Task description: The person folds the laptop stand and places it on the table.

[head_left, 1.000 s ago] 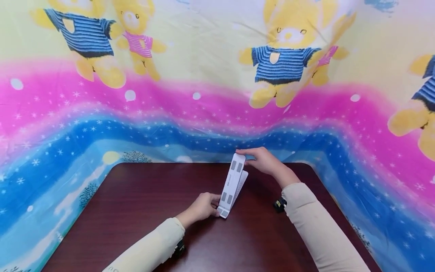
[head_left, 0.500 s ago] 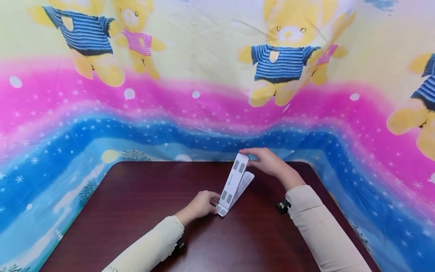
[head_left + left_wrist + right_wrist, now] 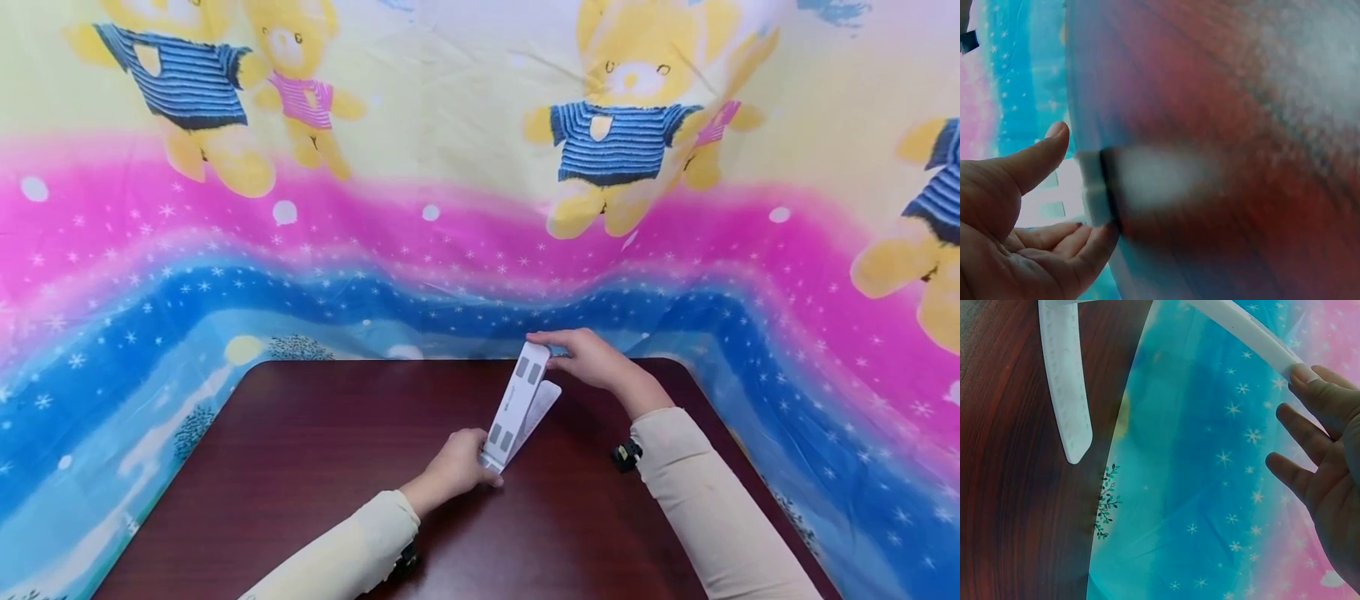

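A white folding laptop stand with grey pads stands tilted on the table, its two arms spread in a narrow V. At its upper end, my right hand pinches the tip of the front arm between thumb and forefinger, while the other fingers stay off it, as the right wrist view shows. The rear arm slants away freely in that view. Down at the hinge end, my left hand holds the base from the left, fingers and thumb on opposite sides of it. The left palm partly hides that end in the head view.
The dark red-brown table has rounded far corners. Right behind its far edge hangs a cloth printed with bears and snowflakes, which also runs down both sides. A small black device sits at the right wrist.
The stand's rear arm has swung out to the right, widening the V. My left hand has shifted round the lower end, and a fingertip now shows in front of it.
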A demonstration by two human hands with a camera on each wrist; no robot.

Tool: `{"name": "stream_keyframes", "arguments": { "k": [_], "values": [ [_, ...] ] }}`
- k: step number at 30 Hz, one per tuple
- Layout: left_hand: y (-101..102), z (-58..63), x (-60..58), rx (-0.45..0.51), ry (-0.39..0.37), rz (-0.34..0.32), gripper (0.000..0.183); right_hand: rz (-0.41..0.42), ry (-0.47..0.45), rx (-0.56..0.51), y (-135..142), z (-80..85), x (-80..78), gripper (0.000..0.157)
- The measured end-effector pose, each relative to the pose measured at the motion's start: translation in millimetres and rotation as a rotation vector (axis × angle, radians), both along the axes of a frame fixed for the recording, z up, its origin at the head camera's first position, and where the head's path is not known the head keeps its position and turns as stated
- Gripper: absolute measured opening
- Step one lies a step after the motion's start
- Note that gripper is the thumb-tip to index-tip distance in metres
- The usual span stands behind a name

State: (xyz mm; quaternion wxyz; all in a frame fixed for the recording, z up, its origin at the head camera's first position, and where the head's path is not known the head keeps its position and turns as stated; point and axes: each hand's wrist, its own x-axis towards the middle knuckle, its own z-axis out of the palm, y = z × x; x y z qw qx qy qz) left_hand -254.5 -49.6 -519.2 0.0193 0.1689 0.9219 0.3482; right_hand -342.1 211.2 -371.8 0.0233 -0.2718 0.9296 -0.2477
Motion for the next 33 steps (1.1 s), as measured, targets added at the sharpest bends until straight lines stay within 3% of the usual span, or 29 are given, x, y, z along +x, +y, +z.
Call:
{"name": "stream_keyframes", "arguments": {
  "k": [6,13,23,33],
  "values": [
    [4,1.3,2.2,-0.1,0.041,0.014,0.058,-0.027,0.009,-0.012,4,-0.6,6.4,0.062],
    [-3,3.4,-6.1,-0.121,0.083,-0.082,0.056,-0.034,0.022,-0.052,13,1.1,13.7,0.058],
    [-10,3.7,-18.1,-0.094,0.052,-0.178,0.06,-0.071,-0.057,-0.038,14,13.2,17.0,0.053],
    [-12,2.6,-23.2,-0.084,0.015,-0.22,0.064,-0.085,-0.092,-0.046,21,12.0,18.4,0.053]
  ]
}}
